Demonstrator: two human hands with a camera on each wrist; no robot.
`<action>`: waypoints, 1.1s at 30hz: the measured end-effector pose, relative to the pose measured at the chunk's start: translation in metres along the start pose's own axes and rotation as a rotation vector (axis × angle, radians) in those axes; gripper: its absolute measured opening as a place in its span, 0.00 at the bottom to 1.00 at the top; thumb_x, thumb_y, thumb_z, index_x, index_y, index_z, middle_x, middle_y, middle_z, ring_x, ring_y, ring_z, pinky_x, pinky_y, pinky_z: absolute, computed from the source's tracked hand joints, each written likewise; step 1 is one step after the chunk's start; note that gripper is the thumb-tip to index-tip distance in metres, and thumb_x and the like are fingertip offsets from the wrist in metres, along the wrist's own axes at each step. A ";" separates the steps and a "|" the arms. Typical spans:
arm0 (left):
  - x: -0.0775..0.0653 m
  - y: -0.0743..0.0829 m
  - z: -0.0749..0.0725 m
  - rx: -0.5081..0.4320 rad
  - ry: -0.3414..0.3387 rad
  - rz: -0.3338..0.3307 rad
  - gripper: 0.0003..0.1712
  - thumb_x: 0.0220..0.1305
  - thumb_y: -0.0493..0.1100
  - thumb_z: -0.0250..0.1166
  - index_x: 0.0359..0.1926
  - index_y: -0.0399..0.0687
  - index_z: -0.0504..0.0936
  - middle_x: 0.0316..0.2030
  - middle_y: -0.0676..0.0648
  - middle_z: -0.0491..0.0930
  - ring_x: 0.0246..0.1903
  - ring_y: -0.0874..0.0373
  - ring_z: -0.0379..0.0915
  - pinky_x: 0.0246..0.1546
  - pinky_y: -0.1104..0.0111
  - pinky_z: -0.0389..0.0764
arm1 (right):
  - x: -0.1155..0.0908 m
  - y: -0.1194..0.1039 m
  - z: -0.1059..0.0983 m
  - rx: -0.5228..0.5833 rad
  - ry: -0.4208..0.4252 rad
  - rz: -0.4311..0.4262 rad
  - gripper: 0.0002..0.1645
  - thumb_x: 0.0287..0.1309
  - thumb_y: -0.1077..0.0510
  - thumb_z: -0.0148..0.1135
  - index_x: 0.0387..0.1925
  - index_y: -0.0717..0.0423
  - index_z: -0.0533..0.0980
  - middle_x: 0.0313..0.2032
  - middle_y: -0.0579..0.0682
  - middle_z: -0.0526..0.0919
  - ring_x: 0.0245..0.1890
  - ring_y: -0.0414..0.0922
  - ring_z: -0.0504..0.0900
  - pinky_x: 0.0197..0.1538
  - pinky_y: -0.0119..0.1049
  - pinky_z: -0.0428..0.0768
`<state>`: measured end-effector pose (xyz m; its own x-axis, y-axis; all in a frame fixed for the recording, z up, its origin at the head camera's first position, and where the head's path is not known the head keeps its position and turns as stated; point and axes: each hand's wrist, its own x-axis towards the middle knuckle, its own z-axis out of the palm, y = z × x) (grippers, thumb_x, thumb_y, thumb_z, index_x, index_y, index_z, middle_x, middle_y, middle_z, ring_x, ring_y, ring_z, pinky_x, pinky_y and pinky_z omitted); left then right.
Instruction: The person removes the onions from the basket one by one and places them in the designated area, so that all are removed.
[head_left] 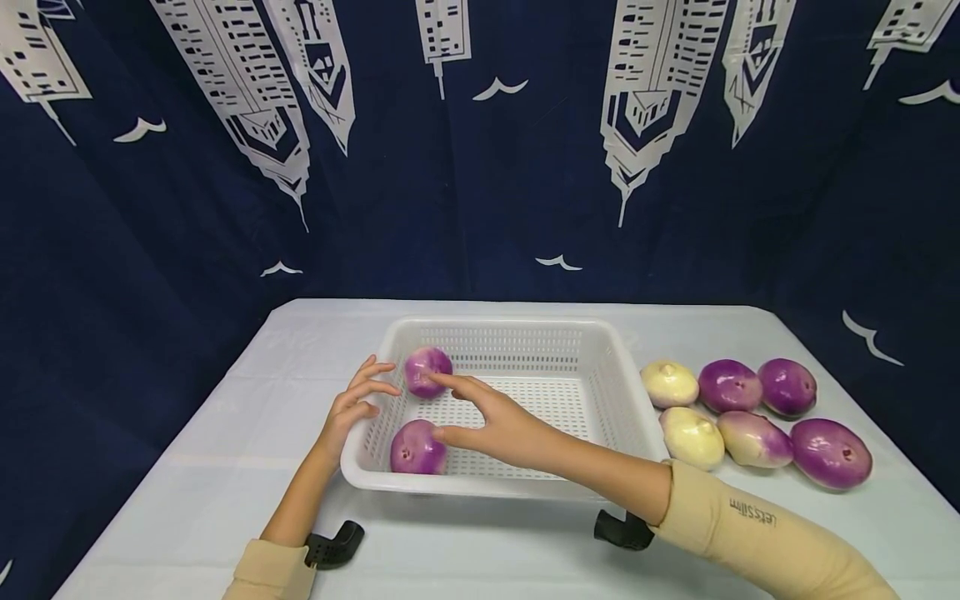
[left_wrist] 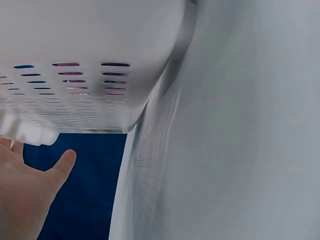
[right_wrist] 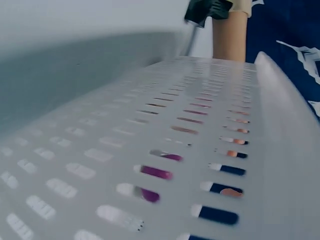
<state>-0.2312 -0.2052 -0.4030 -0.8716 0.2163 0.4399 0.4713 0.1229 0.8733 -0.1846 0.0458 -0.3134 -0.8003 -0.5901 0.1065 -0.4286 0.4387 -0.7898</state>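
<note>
A white slotted plastic basket [head_left: 506,487] stands on the table with two purple onions inside, along its left end. The far onion [head_left: 426,367] is near the fingertips of my right hand [head_left: 502,427]; the near onion [head_left: 412,450] lies by its thumb. That hand reaches over the basket from the right, thumb and fingers apart, holding nothing. My left hand [head_left: 352,410] is at the basket's left rim, fingers spread and slightly bent. In the left wrist view, its thumb [left_wrist: 64,162] sticks out below the basket wall. The right wrist view shows purple through the slots.
Right of the basket lie two pale yellow onions, one behind [head_left: 669,383] and one in front [head_left: 692,437], beside several purple ones [head_left: 831,454]. A white cloth covers the table [head_left: 187,500]. Behind it hangs a dark blue curtain [head_left: 465,200] with white building prints.
</note>
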 end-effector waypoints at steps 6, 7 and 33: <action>0.000 0.000 0.000 -0.003 -0.006 0.001 0.25 0.43 0.31 0.44 0.35 0.57 0.81 0.57 0.60 0.66 0.70 0.46 0.30 0.63 0.38 0.29 | 0.012 0.004 0.009 -0.002 -0.030 0.009 0.38 0.53 0.49 0.59 0.65 0.42 0.59 0.65 0.50 0.62 0.63 0.53 0.64 0.59 0.54 0.69; 0.000 0.000 0.000 -0.005 -0.006 -0.001 0.25 0.43 0.31 0.44 0.35 0.57 0.81 0.57 0.60 0.66 0.70 0.46 0.30 0.63 0.38 0.30 | 0.014 0.005 0.011 0.001 -0.035 0.009 0.37 0.53 0.49 0.59 0.65 0.43 0.59 0.65 0.51 0.62 0.63 0.54 0.64 0.59 0.54 0.69; 0.000 0.001 -0.001 -0.002 -0.004 0.021 0.22 0.44 0.32 0.44 0.34 0.49 0.81 0.56 0.61 0.66 0.70 0.43 0.28 0.60 0.35 0.30 | 0.045 0.027 0.046 -0.047 -0.175 0.106 0.43 0.50 0.47 0.60 0.65 0.57 0.57 0.65 0.57 0.59 0.67 0.55 0.57 0.62 0.54 0.64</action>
<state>-0.2310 -0.2060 -0.4022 -0.8611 0.2224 0.4571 0.4889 0.1160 0.8646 -0.2125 0.0000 -0.3573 -0.7590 -0.6455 -0.0854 -0.3681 0.5336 -0.7614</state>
